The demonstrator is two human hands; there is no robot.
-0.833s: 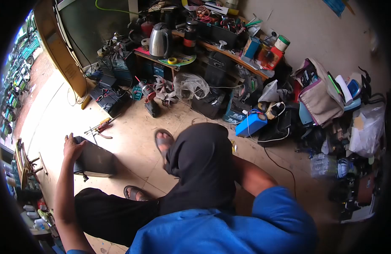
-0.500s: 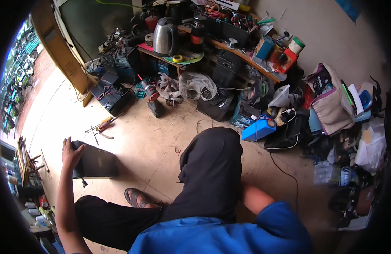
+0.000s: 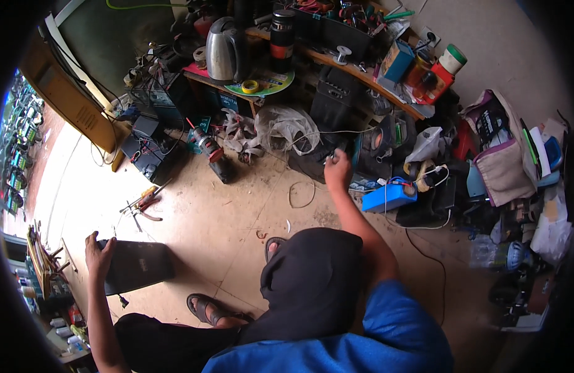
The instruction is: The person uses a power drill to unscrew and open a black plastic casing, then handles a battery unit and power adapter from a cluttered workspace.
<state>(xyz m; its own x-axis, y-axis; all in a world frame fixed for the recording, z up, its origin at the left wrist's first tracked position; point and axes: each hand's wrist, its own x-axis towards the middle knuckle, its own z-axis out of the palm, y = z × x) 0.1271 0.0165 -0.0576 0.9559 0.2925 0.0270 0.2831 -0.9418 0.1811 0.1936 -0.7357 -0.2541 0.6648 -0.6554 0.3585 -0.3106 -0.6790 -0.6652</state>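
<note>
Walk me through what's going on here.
A person in a blue shirt has the left hand on the end of a dark box on the floor. The right hand is held out near a clear plastic bag; whether it holds something small is hard to tell. A red-and-black drill is on the floor, apart from both hands.

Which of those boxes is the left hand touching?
The dark grey box at lower left: the left hand rests on its end, far from the bright blue box.

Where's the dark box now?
Head view, lower left: the dark box is on the floor, left hand at its left end, red-handled tool beyond it.
</note>
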